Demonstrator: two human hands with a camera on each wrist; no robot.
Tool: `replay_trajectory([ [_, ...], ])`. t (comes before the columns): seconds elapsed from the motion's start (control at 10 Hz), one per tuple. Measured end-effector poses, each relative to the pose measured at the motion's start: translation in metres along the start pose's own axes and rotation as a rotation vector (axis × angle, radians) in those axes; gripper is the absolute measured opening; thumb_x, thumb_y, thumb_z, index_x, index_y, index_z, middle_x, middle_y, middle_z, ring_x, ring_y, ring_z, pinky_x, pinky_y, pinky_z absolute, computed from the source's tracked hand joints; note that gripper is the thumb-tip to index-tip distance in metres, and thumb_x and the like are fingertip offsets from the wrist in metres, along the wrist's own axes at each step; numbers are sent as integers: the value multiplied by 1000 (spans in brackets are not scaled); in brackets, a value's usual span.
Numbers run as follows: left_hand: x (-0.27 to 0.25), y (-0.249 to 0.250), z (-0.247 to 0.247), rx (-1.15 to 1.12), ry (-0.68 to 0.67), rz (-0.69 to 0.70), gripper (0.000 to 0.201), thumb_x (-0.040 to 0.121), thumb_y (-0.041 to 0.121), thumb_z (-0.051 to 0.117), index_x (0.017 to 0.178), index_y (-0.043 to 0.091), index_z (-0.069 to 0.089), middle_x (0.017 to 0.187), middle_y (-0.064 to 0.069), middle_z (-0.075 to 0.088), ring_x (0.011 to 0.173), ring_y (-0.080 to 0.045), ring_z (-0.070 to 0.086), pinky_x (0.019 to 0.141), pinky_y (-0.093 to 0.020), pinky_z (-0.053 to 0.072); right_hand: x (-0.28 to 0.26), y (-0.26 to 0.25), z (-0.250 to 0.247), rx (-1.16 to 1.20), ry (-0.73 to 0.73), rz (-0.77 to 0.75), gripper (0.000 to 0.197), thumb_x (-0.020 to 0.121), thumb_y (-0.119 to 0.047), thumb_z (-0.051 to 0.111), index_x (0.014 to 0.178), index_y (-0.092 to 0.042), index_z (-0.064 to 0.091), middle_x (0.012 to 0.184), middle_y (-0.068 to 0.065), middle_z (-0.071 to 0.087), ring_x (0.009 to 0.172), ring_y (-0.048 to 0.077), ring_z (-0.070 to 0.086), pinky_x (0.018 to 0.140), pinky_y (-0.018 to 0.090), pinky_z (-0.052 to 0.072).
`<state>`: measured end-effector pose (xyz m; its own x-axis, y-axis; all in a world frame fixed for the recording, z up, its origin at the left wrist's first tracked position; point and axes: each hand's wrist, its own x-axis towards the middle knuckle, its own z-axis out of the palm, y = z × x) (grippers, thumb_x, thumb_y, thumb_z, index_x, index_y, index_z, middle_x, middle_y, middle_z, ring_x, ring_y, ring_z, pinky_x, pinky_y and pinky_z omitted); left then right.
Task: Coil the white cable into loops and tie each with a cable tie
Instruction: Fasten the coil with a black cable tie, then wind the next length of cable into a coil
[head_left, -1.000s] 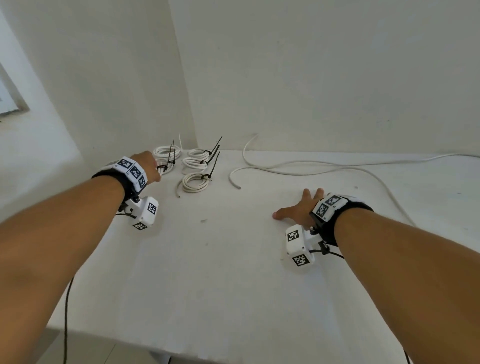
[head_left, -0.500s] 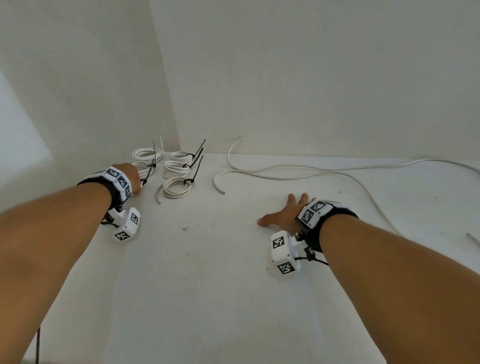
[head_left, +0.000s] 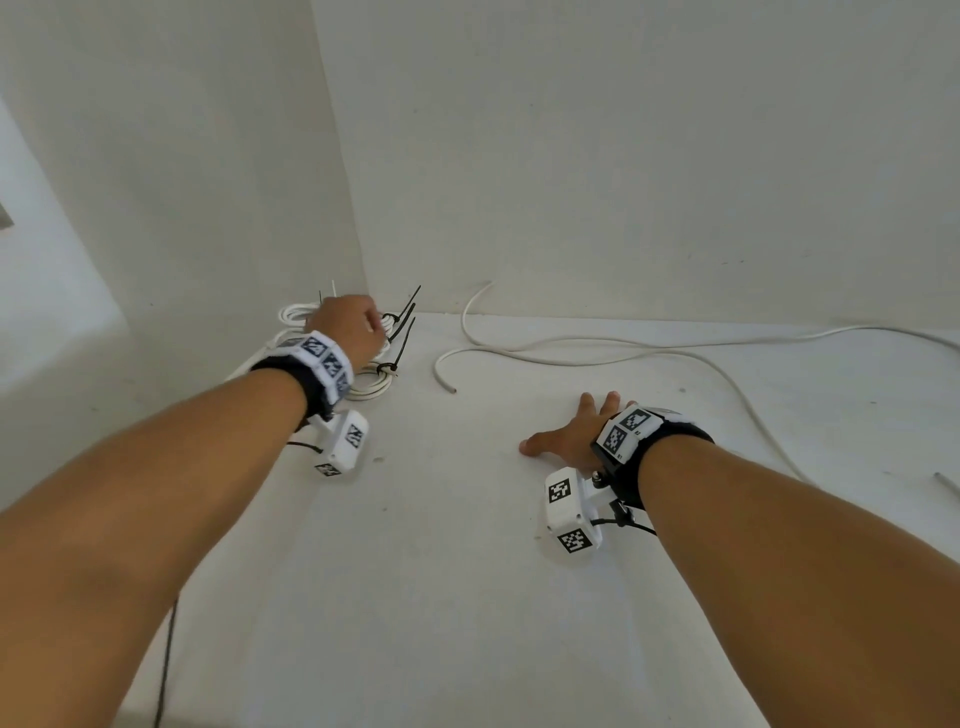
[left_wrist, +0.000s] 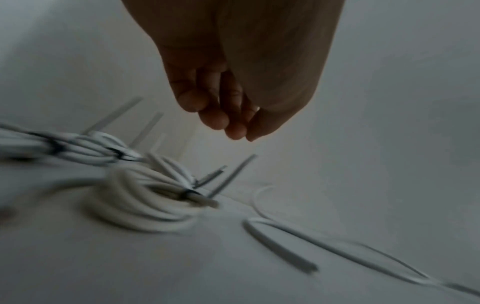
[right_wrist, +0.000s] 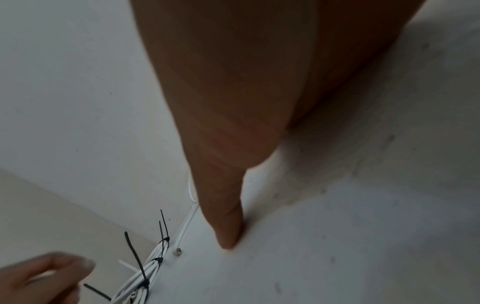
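Several white cable coils (head_left: 371, 384), each bound with a black cable tie (head_left: 405, 332), lie in the far left corner of the table. My left hand (head_left: 348, 325) hovers just above them. In the left wrist view its fingers (left_wrist: 226, 123) hang loosely together with nothing visible in them, over the coils (left_wrist: 145, 205). The loose white cable (head_left: 571, 345) snakes along the back to the right, its cut end (head_left: 453, 389) between my hands. My right hand (head_left: 571, 439) rests flat on the table with fingers spread, its thumb (right_wrist: 228, 226) pressed on the surface.
White walls meet in a corner right behind the coils. A thin grey piece (head_left: 945, 483) lies at the table's right edge. A black cord (head_left: 166, 649) hangs by my left forearm. The white table (head_left: 441, 597) stretches toward me.
My left hand has lifted from the leftmost coils and moved right, over the middle of the pile. The right hand stays flat in place.
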<state>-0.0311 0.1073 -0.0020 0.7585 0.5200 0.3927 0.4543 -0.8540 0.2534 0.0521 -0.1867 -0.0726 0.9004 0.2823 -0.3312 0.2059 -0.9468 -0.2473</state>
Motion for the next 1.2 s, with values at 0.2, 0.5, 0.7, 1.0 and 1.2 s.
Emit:
replay_trajectory([
  [0.2, 5, 63, 46, 152, -293, 48, 37, 85, 45, 60, 76, 9, 62, 78, -9, 66, 73, -28, 61, 68, -30, 49, -10, 2, -4, -19, -23, -5, 129, 63, -87, 57, 158, -25, -4, 165, 10, -14, 151, 36, -13, 122, 55, 4],
  [0.5, 4, 68, 52, 39, -476, -184, 25, 81, 12, 70, 63, 10, 53, 68, -7, 61, 60, -21, 60, 58, -26, 52, -6, 3, -4, -32, -26, -13, 133, 57, -88, 58, 158, -26, -2, 166, 9, -13, 152, 36, -10, 121, 54, 4],
  [0.7, 0, 73, 40, -693, -449, -526, 22, 94, 0, 41, 74, 9, 43, 66, -9, 46, 49, -18, 45, 38, -15, 37, -6, 4, -1, -23, 15, -22, 132, 57, -87, 58, 158, -25, 2, 166, 9, -8, 152, 36, -8, 122, 54, 6],
  [1.0, -55, 117, 17, -1517, -542, -437, 25, 98, 23, 41, 78, 14, 52, 51, 5, 40, 33, -6, 26, 31, -15, 17, -23, 14, -19, 210, -16, -108, 107, 73, -82, 54, 156, -22, 23, 163, 12, 15, 148, 38, 13, 117, 51, 25],
  [1.2, -102, 155, 6, -1512, -733, -228, 28, 102, 32, 42, 82, 16, 53, 55, 4, 36, 40, -7, 26, 38, -17, 19, -40, 36, -18, 820, 594, -440, 36, 98, -19, 56, 133, -17, 50, 140, 4, 47, 129, 20, 48, 103, 26, 36],
])
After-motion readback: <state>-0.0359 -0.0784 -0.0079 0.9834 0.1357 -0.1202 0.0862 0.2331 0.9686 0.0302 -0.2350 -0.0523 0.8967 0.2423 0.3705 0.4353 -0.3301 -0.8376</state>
